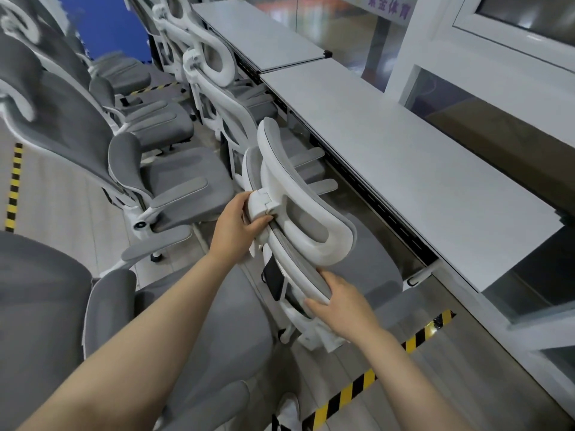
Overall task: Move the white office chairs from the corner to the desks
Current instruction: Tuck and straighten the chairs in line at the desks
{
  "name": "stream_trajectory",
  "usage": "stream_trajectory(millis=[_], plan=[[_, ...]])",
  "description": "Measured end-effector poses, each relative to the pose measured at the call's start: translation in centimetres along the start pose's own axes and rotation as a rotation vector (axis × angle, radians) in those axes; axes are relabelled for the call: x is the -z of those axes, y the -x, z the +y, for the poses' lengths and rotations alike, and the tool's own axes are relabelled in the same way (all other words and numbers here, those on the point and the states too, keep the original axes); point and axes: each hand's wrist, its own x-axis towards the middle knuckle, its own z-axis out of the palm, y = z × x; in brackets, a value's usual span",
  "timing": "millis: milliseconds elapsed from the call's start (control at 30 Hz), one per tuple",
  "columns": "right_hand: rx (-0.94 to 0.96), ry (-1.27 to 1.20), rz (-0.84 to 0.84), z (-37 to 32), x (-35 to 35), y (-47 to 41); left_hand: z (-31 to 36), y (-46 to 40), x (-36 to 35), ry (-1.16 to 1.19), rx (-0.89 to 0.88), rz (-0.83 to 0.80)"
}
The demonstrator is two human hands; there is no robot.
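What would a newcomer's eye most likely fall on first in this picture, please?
Probably the two bare hands at the centre: the left hand grips the white headrest bracket of the nearest chair, and the right hand holds the edge of its backrest. Next comes the long white desk on the right, with more white-framed grey chairs lined up on the left, and yellow-black floor tape below.

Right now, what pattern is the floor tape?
Yellow and black diagonal stripes on the floor tape, head view.
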Motion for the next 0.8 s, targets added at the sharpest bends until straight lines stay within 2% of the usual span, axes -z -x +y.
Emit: stream_trajectory(millis=[167,333,433,600,800], plan=[[0.082,0.140,0.165,-0.5,-0.7,1.9,-0.3,1.5,1.3,-0.054,0.027,-0.083],[0.304,0.232,0.247,-4.6,-1.3,3.9,-2.3,7.3,4.9,-0.443,-0.131,-0.219],[0.413,0.280,0.250,-8.5,-2.4,4.6,-3.5,11.3,8.4,-0.580,-0.153,-0.226],[0.489,0.318,0.186,-15.6,-6.6,6.3,-5.2,18.5,17.5,-0.692,-0.091,-0.159],[0.681,0.183,0.175,-27.0,-13.4,12.6,-6.0,31.2,30.3,-0.652,-0.021,0.104]])
